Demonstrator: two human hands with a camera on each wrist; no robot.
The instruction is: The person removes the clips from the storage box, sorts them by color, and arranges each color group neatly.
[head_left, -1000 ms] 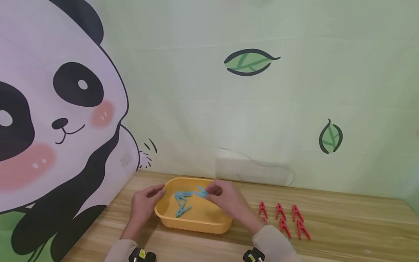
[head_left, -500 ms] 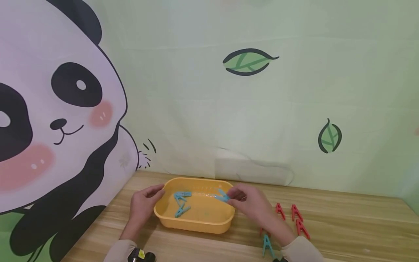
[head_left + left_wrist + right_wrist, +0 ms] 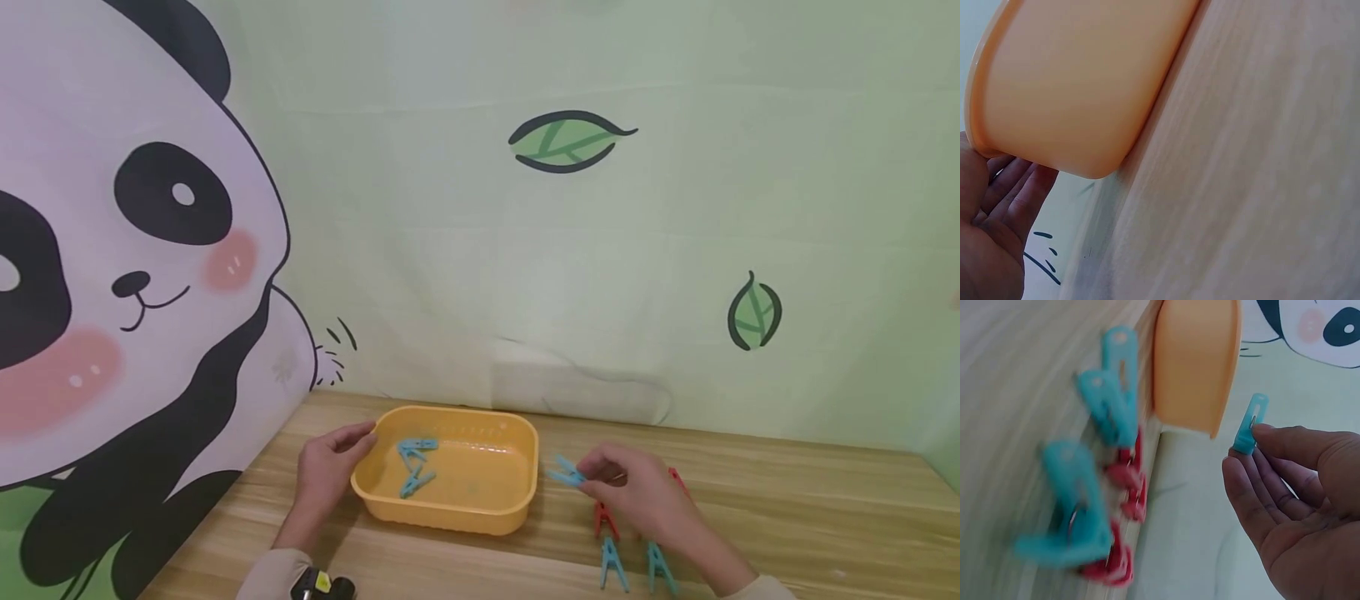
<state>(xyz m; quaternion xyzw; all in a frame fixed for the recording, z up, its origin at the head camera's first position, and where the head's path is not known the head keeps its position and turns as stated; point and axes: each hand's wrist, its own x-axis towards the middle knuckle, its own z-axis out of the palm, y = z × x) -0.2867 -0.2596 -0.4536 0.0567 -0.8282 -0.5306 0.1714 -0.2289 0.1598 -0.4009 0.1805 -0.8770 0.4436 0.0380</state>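
Observation:
My left hand (image 3: 327, 467) grips the left end of a yellow plastic basin (image 3: 450, 518), thumb by the rim and fingers against the outer wall in the left wrist view. Inside the basin lie blue clothespins (image 3: 416, 482), bunched at its left side. To the right of the basin, my right hand (image 3: 637, 492) pinches another blue clothespin (image 3: 1252, 422) between thumb and fingertips, above the table. Under and around this hand are red clothespins (image 3: 606, 518), partly hidden by it. Two blue clothespins (image 3: 612, 564) stand in front of them.
The wooden table (image 3: 817, 517) backs onto a pale green cloth (image 3: 420, 250) printed with leaves and a large panda (image 3: 150, 250). The basin sits close to that cloth. In the right wrist view the nearest clothespins are blurred.
My right hand has lifted a blue clothespin out of the basin and carried it right, over the rows of clothespins. The left hand and basin stay in place.

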